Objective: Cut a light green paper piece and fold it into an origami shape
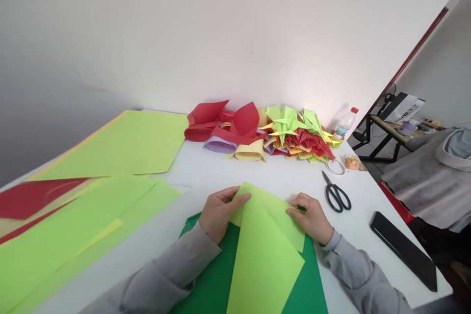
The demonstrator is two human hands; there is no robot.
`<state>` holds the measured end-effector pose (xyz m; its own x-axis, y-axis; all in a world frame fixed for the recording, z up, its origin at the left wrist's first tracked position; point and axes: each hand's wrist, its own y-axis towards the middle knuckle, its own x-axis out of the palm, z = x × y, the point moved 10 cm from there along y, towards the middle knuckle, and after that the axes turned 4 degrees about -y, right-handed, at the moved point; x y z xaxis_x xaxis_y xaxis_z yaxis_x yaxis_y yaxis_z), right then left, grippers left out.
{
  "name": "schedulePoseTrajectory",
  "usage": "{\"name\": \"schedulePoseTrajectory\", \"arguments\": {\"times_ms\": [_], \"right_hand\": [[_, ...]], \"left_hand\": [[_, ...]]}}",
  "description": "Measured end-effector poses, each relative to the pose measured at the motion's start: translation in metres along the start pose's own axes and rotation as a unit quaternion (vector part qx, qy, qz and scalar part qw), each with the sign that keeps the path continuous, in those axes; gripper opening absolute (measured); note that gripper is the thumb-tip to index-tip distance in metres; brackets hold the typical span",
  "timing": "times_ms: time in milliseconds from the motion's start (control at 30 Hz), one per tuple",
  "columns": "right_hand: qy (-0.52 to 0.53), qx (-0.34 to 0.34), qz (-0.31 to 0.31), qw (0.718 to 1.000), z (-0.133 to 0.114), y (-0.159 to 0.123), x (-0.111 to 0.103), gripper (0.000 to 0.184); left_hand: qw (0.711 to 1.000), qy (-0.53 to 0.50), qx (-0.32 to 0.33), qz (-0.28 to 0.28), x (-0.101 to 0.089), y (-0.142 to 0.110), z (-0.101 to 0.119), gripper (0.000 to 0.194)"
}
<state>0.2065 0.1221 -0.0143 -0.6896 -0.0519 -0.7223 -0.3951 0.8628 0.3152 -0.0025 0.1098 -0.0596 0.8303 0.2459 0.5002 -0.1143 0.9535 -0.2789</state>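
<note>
Head view: light-green paper (265,260) pinched in closed grips of left hand (218,212) and right hand (313,218); dark-green sheet (215,274) partly covered beneath.

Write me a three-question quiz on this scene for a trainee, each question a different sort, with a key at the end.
1. Multiple choice. What do the left hand and the right hand both grip?
a) a plastic bottle
b) light-green paper
c) a red paper piece

2. True or false. The black-handled scissors lie nearer the right hand than the left hand.

3. Short answer. What colour is the large sheet that shows beneath the gripped paper?

Key: 1. b; 2. True; 3. Dark green.
</note>
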Motion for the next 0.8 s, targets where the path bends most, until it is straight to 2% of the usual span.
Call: {"name": "schedulePoseTrajectory", "arguments": {"times_ms": [100,167,200,267,333,367,500,600,667,733,800], "right_hand": [[-0.007,0.011,0.095,0.995,0.003,-0.003,-0.023,0.013],[-0.055,-0.027,0.147,0.987,-0.012,-0.010,-0.033,0.017],[-0.079,-0.054,0.150,0.984,-0.023,-0.013,-0.032,0.022],[-0.096,-0.101,0.079,0.987,-0.043,-0.017,-0.011,0.028],[-0.146,-0.065,0.041,0.986,-0.047,-0.020,0.006,0.045],[-0.158,-0.032,0.031,0.986,-0.044,-0.021,0.011,0.046],[-0.101,0.048,-0.032,0.993,-0.026,-0.020,0.031,0.027],[-0.063,0.063,-0.044,0.995,-0.018,-0.017,0.034,0.022],[-0.043,0.056,-0.043,0.997,-0.018,-0.016,0.033,0.021],[-0.009,0.058,-0.038,0.998,-0.016,-0.016,0.032,0.020],[0.047,0.082,-0.034,0.995,-0.008,-0.017,0.030,0.020]], "left_hand": [[1.000,-0.009,0.016,0.025,-0.007,0.004,0.003,0.044],[0.998,-0.016,0.031,0.046,-0.011,0.006,0.006,0.045],[0.997,-0.018,0.038,0.057,-0.013,0.007,0.008,0.045],[0.996,-0.019,0.050,0.077,-0.016,0.007,0.011,0.044],[0.994,-0.015,0.057,0.090,-0.017,0.006,0.014,0.043],[0.994,-0.013,0.059,0.094,-0.018,0.005,0.015,0.043],[0.991,-0.006,0.069,0.113,-0.021,0.001,0.018,0.041],[0.988,0.002,0.078,0.134,-0.023,0.003,0.024,0.039],[0.983,0.009,0.095,0.159,-0.028,0.006,0.036,0.037],[0.971,0.019,0.132,0.197,-0.044,0.006,0.057,0.034],[0.950,0.038,0.189,0.245,-0.079,-0.005,0.083,0.036]]}}
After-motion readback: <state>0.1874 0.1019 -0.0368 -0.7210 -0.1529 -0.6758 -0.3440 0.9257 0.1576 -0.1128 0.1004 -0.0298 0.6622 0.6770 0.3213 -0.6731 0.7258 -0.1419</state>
